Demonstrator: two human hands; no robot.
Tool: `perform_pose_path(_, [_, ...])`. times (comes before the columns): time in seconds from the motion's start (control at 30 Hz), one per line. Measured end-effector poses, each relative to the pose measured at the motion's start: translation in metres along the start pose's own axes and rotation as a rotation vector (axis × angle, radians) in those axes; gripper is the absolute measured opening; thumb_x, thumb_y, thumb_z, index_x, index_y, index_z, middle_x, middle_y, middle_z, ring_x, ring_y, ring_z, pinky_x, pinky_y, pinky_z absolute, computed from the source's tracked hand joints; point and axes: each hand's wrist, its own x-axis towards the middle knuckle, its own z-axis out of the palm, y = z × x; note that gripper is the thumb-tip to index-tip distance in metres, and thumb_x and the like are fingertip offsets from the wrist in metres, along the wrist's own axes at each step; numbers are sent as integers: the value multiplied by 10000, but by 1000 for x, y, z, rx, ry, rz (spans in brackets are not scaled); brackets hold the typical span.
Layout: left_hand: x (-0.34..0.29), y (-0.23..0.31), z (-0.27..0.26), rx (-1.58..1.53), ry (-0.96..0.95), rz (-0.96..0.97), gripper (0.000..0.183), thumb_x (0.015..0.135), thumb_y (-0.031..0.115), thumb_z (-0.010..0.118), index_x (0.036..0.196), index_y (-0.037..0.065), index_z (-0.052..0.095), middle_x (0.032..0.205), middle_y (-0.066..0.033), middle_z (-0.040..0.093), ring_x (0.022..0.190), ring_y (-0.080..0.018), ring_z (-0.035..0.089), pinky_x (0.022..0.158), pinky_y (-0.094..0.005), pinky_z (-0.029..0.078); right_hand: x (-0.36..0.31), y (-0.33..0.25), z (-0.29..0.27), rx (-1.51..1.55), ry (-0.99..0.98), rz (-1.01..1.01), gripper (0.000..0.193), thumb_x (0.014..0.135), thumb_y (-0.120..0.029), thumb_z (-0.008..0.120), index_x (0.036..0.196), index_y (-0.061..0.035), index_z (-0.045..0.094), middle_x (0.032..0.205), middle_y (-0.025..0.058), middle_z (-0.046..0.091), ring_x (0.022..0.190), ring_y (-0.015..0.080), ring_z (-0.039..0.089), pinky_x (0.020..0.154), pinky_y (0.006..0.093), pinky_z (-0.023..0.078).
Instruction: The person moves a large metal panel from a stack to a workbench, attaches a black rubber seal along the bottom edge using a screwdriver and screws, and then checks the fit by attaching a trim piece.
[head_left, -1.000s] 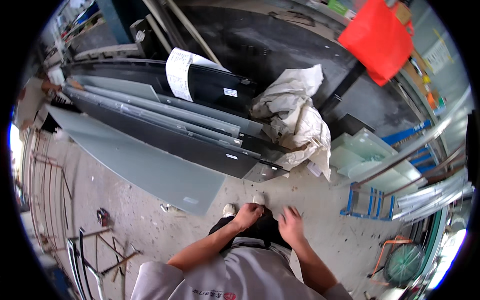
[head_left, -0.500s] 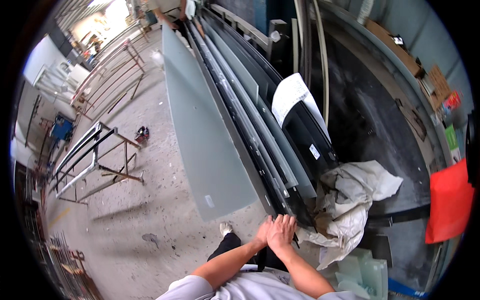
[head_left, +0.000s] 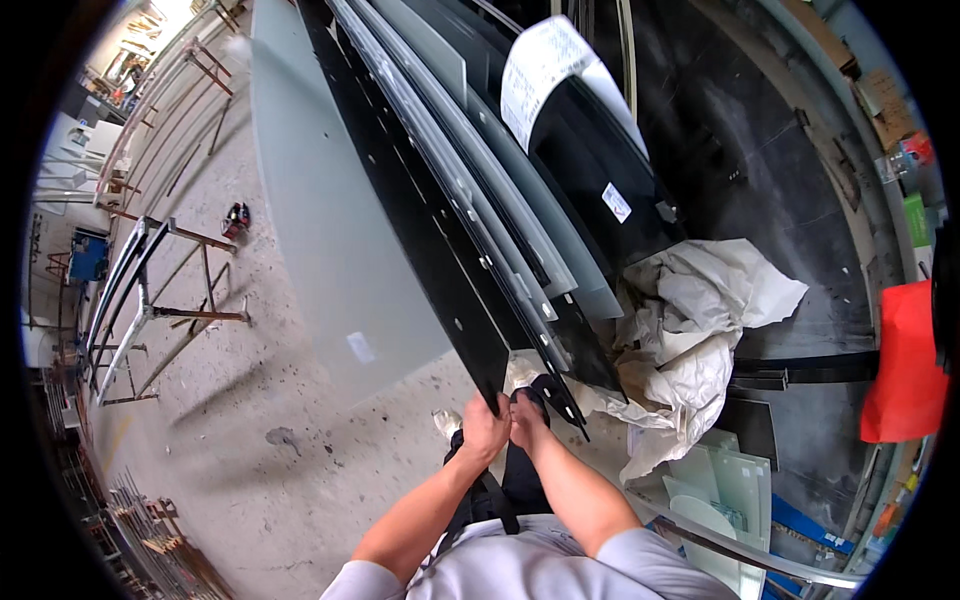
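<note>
A long dark glass panel (head_left: pixel 425 235) leans out to the left from a stack of upright sheets. My left hand (head_left: pixel 486 430) is closed around its near end. Close beside it, my right hand (head_left: pixel 526 422) grips the same end, its fingers partly hidden. Left of this panel stands a pale frosted glass sheet (head_left: pixel 310 200) with a small white label (head_left: pixel 360 347). To the right, several grey and dark glass sheets (head_left: pixel 500 240) stand close together. The far end of the dark panel runs out of the picture.
Crumpled off-white sheeting (head_left: pixel 700 300) lies right of the stack, near a red sheet (head_left: pixel 910 365). A metal trestle (head_left: pixel 165 310) stands on the floor at left. Small glass pieces (head_left: pixel 720 490) lean at lower right. My shoes are near the panel ends.
Both hands have moved slightly left with the near end of the dark panel, which now stands apart from the stack. My view has turned, shifting the scene leftward and upward.
</note>
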Motion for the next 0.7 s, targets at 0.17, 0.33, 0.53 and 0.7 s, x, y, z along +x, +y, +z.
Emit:
perform_pose_path(0.17, [-8,-8,-5,-32,63,1,114,881,54,539,868,-9,633,721,-224,627,688,-402,648,584,-453,480,117,18,12,176,237,100,421,967,-520,490,1030,-104,467,737,81,475,588,207,489,539,327,474])
perform_pose_path(0.33, [-4,-14,-6,-141,111,51,70,832,-1,582,769,-3,551,587,-194,532,545,-427,568,477,-440,421,202,6,13,268,282,37,400,966,-502,486,1027,-108,472,742,77,484,588,207,493,532,327,468])
perform_pose_path(0.53, [4,-15,-25,-57,-38,101,162,840,-48,522,998,-67,553,761,-108,575,626,-226,562,582,-321,464,283,-9,-10,342,331,-61,374,965,-482,482,1024,-112,479,748,72,494,588,206,497,523,328,461])
perform_pose_path(0.7, [14,-6,-20,-21,121,213,145,817,-54,507,940,-41,584,717,-89,555,602,-200,544,565,-305,462,337,-38,-22,396,313,-143,353,964,-464,478,1022,-116,484,754,68,502,588,206,500,516,328,455])
